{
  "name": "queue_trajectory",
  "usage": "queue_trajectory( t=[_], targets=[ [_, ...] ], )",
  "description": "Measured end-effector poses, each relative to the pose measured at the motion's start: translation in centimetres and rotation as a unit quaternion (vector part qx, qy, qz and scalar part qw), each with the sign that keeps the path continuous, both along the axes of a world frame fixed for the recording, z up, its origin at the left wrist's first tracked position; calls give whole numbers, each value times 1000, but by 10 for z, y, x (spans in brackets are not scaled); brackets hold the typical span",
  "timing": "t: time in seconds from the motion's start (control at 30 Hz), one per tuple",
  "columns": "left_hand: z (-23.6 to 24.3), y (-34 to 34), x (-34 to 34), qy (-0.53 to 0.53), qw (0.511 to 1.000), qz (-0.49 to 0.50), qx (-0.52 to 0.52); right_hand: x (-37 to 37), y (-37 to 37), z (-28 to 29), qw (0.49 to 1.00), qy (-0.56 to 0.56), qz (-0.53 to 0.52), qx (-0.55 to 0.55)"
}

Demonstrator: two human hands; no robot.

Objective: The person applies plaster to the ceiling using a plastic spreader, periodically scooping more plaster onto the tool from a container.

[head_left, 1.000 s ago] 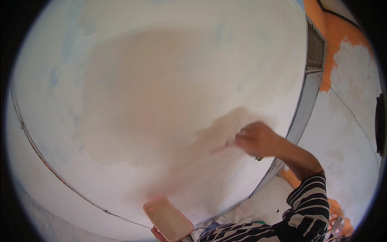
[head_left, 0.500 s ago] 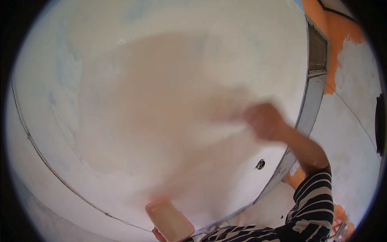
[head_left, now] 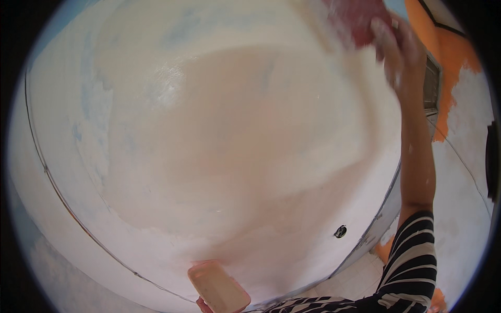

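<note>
My right hand [head_left: 399, 55] is raised at the upper right, fingers closed on a red flat spreader [head_left: 360, 23]. Motion blurs the tool, and the top of the picture cuts it off; whether it touches the wall I cannot tell. Low in the view, my left hand [head_left: 202, 305] grips a pink rectangular tray [head_left: 242, 288] by its near side, most of that hand being hidden. Smooth cream paste [head_left: 219, 284] covers the tray's inside. In front stands a wall [head_left: 156, 193] with a broad cream coat, pale blue patches and a wet shine at upper left.
A thin cable [head_left: 78, 219] runs down the wall's left and along its bottom. A round electrical hole [head_left: 340, 231] sits at lower right. Beyond my right arm are a framed vent or window [head_left: 431, 86], orange paint [head_left: 446, 120] and a dark object [head_left: 491, 161] at the edge.
My right hand has swung up and to the right with the spreader, its arm now nearly straight. The tray has hardly moved. The view has shifted slightly.
</note>
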State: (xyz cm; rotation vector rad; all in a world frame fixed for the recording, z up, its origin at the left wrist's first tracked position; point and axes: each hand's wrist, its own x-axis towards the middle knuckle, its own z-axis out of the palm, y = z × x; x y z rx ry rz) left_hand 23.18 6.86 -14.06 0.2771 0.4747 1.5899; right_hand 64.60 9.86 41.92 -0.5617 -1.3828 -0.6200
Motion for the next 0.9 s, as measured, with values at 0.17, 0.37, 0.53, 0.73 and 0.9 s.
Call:
queue_trajectory(
  t=[0.17, 0.37, 0.53, 0.73, 0.9],
  targets=[
    [-42, -1, -13, -52, 995, -37, 79, -49, 7, -141, 877, -428, 35, -217],
    [74, -15, 41, -32, 988, -6, 153, 11, 39, -40, 984, -18, 86, -154],
    [65, -17, 39, -9, 977, 24, 211, 46, 24, -37, 995, 86, 2, 44],
    [52, -10, 22, 15, 976, 4, 216, -9, 2, -277, 806, -483, -97, -329],
    [59, -14, 22, 21, 980, 20, 197, 36, 30, -251, 790, -457, -200, -357]
  ],
)
